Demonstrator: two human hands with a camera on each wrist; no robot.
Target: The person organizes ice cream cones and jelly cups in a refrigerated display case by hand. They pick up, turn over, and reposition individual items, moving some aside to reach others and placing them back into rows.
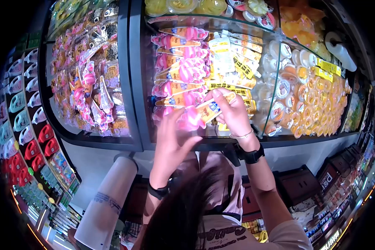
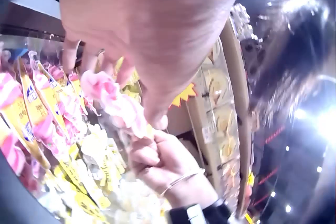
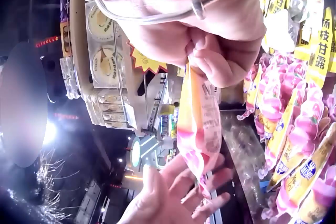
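My right hand (image 1: 233,114) pinches the narrow end of a pink and orange cone-shaped package (image 1: 206,112), held above the display case. In the right wrist view the package (image 3: 197,124) hangs from the curled fingers of that hand (image 3: 210,50). My left hand (image 1: 171,143) is beside the package's pink end, fingers spread; in the right wrist view this hand (image 3: 168,192) lies behind the pink tip. Whether it touches the package I cannot tell. Similar cone packages (image 1: 181,66) lie in a column under the hands.
Yellow-and-white pouches (image 1: 241,58) lie right of the cones, then round cups (image 1: 312,96) behind a glass divider (image 1: 275,83). Left of a dark frame (image 1: 135,75) is a bin of wrapped packs (image 1: 112,75). A white cylinder (image 1: 106,204) stands below the case.
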